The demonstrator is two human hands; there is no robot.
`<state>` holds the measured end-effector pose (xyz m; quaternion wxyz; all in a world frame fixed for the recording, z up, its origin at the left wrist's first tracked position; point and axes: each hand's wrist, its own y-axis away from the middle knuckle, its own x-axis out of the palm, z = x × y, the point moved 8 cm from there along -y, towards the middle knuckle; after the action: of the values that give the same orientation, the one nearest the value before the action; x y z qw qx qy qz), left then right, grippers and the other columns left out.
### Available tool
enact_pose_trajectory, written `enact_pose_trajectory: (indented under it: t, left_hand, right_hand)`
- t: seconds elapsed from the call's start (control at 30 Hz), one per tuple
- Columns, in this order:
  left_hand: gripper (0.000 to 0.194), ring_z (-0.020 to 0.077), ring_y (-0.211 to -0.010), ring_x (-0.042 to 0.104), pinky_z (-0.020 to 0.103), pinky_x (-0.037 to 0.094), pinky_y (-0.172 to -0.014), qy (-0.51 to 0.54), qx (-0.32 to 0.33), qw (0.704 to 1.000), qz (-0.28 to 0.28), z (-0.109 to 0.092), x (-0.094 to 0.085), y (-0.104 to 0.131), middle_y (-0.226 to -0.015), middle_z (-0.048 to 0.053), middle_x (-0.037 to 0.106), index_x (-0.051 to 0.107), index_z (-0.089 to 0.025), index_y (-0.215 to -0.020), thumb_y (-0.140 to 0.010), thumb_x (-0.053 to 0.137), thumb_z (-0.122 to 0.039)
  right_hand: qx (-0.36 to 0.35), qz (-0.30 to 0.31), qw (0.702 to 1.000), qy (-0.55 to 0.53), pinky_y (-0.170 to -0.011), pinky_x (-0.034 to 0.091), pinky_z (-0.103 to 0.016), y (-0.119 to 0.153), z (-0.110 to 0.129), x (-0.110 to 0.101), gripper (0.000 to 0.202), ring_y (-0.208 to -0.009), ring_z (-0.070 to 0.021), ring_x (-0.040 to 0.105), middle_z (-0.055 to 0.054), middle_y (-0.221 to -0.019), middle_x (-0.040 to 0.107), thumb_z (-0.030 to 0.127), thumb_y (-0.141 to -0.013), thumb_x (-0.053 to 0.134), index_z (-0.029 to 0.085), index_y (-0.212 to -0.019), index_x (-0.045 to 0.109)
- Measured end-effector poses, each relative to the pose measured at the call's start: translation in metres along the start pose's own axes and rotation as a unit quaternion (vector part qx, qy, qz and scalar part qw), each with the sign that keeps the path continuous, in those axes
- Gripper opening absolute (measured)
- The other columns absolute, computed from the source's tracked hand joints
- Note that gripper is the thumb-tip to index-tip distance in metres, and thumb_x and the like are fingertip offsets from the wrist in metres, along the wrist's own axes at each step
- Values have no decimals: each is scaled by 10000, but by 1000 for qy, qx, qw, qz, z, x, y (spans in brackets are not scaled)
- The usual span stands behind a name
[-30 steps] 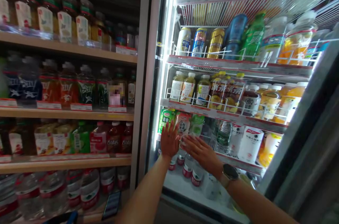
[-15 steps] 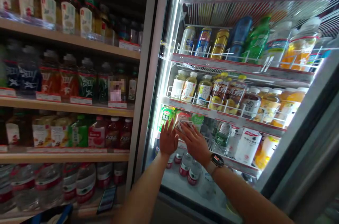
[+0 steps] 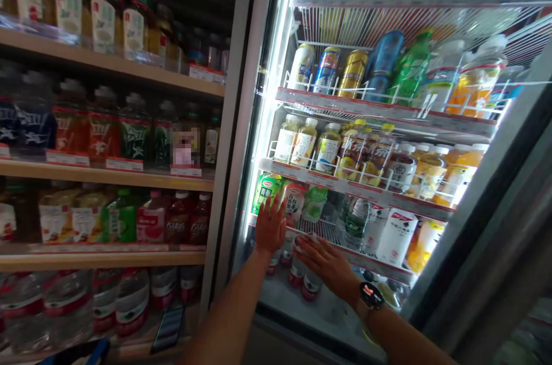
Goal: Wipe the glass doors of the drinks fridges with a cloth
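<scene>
Flat and with its fingers up, my left hand (image 3: 269, 227) lies against the glass door (image 3: 297, 307) of a lit drinks cooler, in front of a green bottle (image 3: 268, 189). Lower and to the right, my right hand (image 3: 325, 264) presses a whitish cloth (image 3: 309, 237) to the same glass. Most of the cloth is hidden under the fingers. A watch (image 3: 371, 295) is on the right wrist. Behind the glass near the hands are a reddish bottle (image 3: 294, 204), a light green bottle (image 3: 314, 204) and water bottles (image 3: 311, 284).
Wooden shelves (image 3: 107, 172) with rows of bottled drinks stand on the left, beside the cooler's metal frame (image 3: 235, 123). A phone (image 3: 168, 329) lies on the lowest shelf. A dark, blue-edged object (image 3: 97, 350) is at the bottom left.
My right hand has slid down the glass with the cloth, away from my left hand. The left hand has barely moved on the glass. The view has shifted slightly.
</scene>
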<state>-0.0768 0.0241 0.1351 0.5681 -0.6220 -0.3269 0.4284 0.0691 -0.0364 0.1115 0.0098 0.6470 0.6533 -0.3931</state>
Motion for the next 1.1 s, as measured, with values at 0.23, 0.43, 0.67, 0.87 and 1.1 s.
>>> enact_pose_trajectory:
  t: [0.23,0.43,0.67,0.87,1.1]
  left_hand:
    - [596,260,-1485,158,467,216,-1192,7,-18,1000,17,5,6,1,-1577,93,277,236,-200,-1524,-944,373,-225]
    - [589,268,-1486,132,485,222,-1194,5,-12,1000,14,9,9,3,-1584,102,251,249,-187,-1519,-948,380,-238]
    - [593,271,-1485,110,504,219,-1196,-3,-20,1000,12,11,10,3,-1579,110,258,261,-191,-1515,-941,409,-208]
    - [620,254,-1482,140,480,236,-1195,-9,-5,999,35,11,-1,-6,-1588,90,236,223,-248,-1524,-948,447,-209]
    - [643,269,-1467,235,524,266,-1177,68,-124,990,28,-47,-24,-2,-1596,106,245,174,-262,-1535,-951,443,-238]
  right_hand:
    - [167,-62,983,49,-1210,237,-478,-26,-130,-82,656,-1464,-203,260,-33,-1559,347,19,-901,386,299,-1492,326]
    - [163,-76,983,-22,-1185,320,-494,-2,-124,-71,718,-1467,-210,249,-34,-1558,347,-7,-878,360,309,-1514,257]
    - [75,39,992,-94,-1125,428,-425,78,-31,-7,617,-1419,-182,355,-39,-1482,467,-12,-893,375,264,-1442,416]
    - [63,26,982,-177,-1120,428,-358,104,-14,-18,465,-1360,-133,442,-7,-1406,555,110,-951,463,311,-1369,506]
    - [326,-193,912,-159,-1114,444,-392,138,-48,-111,499,-1378,-191,427,-35,-1449,511,55,-935,421,303,-1350,544]
